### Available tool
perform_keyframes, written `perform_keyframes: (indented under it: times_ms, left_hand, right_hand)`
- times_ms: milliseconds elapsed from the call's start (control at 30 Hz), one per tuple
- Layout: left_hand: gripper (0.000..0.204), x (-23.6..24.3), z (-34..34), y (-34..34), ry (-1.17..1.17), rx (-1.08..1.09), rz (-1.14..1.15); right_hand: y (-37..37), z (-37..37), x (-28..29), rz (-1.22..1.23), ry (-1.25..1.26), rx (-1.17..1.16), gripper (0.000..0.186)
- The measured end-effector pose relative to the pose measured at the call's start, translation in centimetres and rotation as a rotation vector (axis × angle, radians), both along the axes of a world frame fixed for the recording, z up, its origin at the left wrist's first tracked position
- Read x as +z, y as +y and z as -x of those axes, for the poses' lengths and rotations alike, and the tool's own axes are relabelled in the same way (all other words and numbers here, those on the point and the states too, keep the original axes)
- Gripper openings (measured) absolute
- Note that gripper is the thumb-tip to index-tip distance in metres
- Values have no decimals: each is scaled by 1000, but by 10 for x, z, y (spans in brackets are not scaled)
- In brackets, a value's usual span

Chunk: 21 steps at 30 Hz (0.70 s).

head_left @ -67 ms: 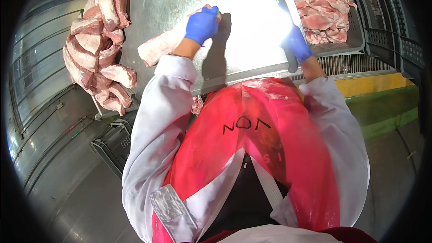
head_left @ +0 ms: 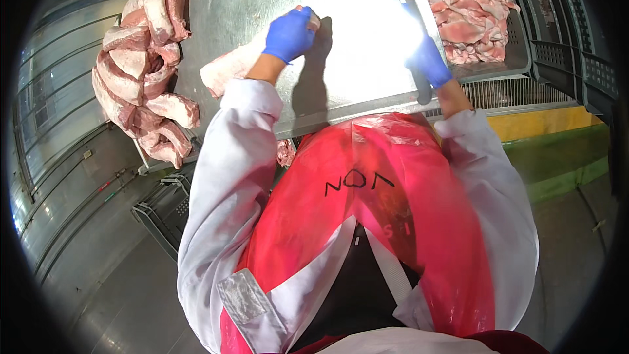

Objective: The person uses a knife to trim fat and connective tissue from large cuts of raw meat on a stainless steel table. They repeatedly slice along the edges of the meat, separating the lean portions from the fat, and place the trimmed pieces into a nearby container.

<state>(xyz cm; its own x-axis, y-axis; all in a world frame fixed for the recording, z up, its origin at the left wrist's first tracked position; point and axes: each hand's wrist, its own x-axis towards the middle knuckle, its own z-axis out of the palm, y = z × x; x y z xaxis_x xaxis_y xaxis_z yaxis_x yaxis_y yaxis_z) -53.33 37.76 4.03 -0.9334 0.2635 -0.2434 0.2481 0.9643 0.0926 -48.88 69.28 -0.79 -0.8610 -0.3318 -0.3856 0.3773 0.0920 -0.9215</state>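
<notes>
Meat [head_left: 230, 67]: pale, thick length lying slantwise on the tray [head_left: 229, 10], left of its middle, far end under the left hand [head_left: 289, 35]; the near-left end is unheld and could swing if pushed, since only one end is pinned.
Left grip: fingers curled down over the far end, no gap showing between glove and meat; fat against a smooth glove may let it slide, and a slide would leave those fingers badly placed near an edge.
Right grip: the right hand [head_left: 429, 62] is wrapped closed round a grey handle [head_left: 424, 94], its butt sticking out below the fist, near the tray's right rim, well apart from the meat.
Blade: probably a knife, though the glare hides whatever lies beyond the fist; the same glare could make its edge hard to judge, so a nick to the left hand is the chief danger.
Strips [head_left: 131, 75]: heaped beyond the tray's left side; the lowest lie out by the near corner and could slip off if the heap is knocked.
Trimmings [head_left: 464, 13]: flat pink pieces filling the crate [head_left: 521, 39] at right; the right elbow or a stray tip could catch its rim.
Apron [head_left: 354, 157]: red film against the near rim; loose folds might snag there.
</notes>
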Motion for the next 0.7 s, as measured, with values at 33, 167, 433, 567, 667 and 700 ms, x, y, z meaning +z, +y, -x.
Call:
perform_keyframes:
  times_ms: [33,167,433,567,667,700]
  left_hand:
    - [25,10,3,-6,-23,11,-32]
    - [28,13,4,-27,-8,158,24]
    - [17,-30,20,-81,172,260,-168]
    - [17,-19,26,-88,109,361,-248]
    - [26,-16,13,-97,137,403,-346]
    - [30,-22,7,-95,193,404,-370]
  right_hand:
    - [-9,4,2,-82,-20,27,79]
    - [-58,15,-8,-92,1,132,71]
    - [-167,68,-40,-102,365,303,75]
    - [-180,74,-56,-113,465,336,71]
    - [-135,51,-44,-83,347,413,70]
    - [-119,46,-35,-96,238,381,71]
